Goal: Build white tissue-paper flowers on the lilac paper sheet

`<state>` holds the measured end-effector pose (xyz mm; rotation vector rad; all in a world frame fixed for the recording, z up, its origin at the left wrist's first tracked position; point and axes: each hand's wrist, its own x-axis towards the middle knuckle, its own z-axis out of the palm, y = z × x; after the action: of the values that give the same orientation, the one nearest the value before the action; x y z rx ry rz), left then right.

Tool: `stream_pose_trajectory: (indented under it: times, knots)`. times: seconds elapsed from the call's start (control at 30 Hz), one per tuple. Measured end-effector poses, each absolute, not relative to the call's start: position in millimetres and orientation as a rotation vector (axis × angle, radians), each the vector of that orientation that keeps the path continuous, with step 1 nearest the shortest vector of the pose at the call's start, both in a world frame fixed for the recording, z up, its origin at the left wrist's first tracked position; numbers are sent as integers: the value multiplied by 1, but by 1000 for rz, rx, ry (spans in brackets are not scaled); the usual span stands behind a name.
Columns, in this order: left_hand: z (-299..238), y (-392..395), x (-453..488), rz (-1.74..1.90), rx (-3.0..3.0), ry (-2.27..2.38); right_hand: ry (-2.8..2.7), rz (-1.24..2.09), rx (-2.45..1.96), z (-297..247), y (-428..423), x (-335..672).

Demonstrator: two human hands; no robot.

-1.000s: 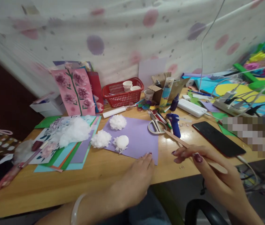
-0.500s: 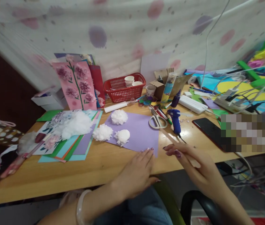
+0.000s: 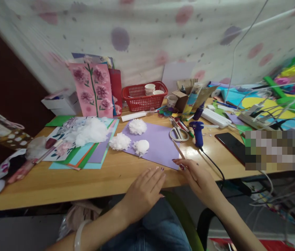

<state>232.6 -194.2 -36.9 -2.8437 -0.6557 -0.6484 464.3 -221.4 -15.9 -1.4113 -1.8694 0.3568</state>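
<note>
My left hand [image 3: 145,188] lies palm down at the table's front edge, fingers stretched out and nothing in them. Just right of it, my right hand [image 3: 199,178] pinches a thin, flat, wooden-looking stick [image 3: 179,150] that points toward the scissors [image 3: 179,134]. Beneath the stick's tip is the right edge of a purple sheet of paper [image 3: 160,144]. Three fluffy white paper flowers rest on or beside that sheet: one at the back [image 3: 137,126], one at the left [image 3: 120,141] and one in front [image 3: 141,147] with a smooth, rounded white top.
A blue glue gun [image 3: 199,134] and a black phone [image 3: 232,147] lie to the right. Coloured papers [image 3: 95,158] under white fluff [image 3: 92,131] are at the left. Behind stand a red basket [image 3: 144,101] with paper cups and a pink flower picture [image 3: 92,89]. A power strip [image 3: 254,122] trails cables.
My right hand has moved left and slightly down with the stick, closer to the purple sheet. My left hand has drawn back off the sheet's edge. The camera view has shifted a little.
</note>
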Motion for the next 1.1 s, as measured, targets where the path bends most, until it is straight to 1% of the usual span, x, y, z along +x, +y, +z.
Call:
stream_pose_trajectory:
  times: [0.07, 0.13, 0.27, 0.47, 0.57, 0.7, 0.87, 0.9, 0.97, 1.1]
  knots:
    - [-44, -194, 237, -518, -2837, -762, -1868, 340, -1432, -15, -223, 464]
    - [-50, -195, 235, -473, -2816, -802, -1902, 332, -1447, -13, -226, 463]
    - [-58, -199, 211, -577, -2724, -709, -1967, 325, -1452, -10, -230, 459]
    - [-55, -199, 181, -953, -2726, -484, -1927, 439, -1345, -13, -222, 431]
    - [-54, -197, 178, -1183, -2815, -431, -1903, 587, -1318, -17, -217, 414]
    - [-54, -203, 183, -1526, -2834, -479, -1979, 732, -1235, -18, -217, 403]
    - [-35, -225, 199, -1783, -2838, -436, -1955, 1007, -1012, -14, -230, 402]
    - [-29, -230, 202, -1801, -2851, -400, -1946, 1005, -983, -13, -233, 403]
    - [-19, -236, 206, -1797, -2890, -341, -1916, 889, -975, -13, -239, 407]
    - [-14, -234, 207, -1830, -2814, -417, -1754, 473, -1076, -4, -249, 436]
